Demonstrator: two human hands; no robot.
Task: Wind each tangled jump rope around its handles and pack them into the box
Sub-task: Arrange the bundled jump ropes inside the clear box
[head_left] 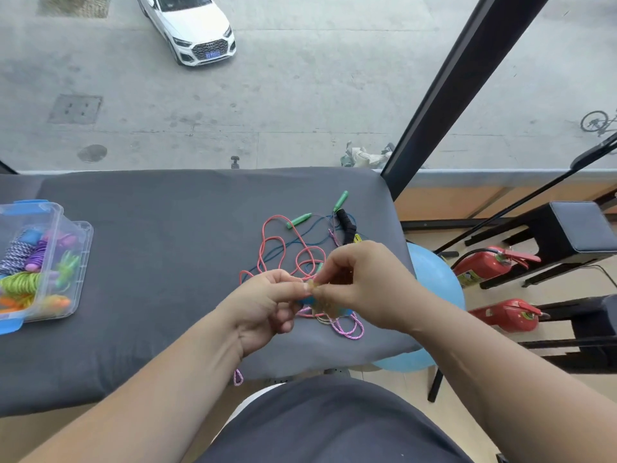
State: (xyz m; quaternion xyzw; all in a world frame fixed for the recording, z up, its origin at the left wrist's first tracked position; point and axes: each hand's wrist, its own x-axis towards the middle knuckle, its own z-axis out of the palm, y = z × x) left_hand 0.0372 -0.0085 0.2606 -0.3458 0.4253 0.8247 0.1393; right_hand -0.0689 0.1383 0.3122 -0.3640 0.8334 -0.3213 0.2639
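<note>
Down through the window, the white car (190, 26) on the pavement wears a four-ring badge on its black grille (211, 46). Its blue number plate (212, 54) is too blurred to read, as is the yellow label (465, 279) on the red fire extinguisher (484, 266).

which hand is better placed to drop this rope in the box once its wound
Probably the left hand: the box sits far left, on that hand's side, and the right hand would have to cross over. Both pinch the rope now.
</note>
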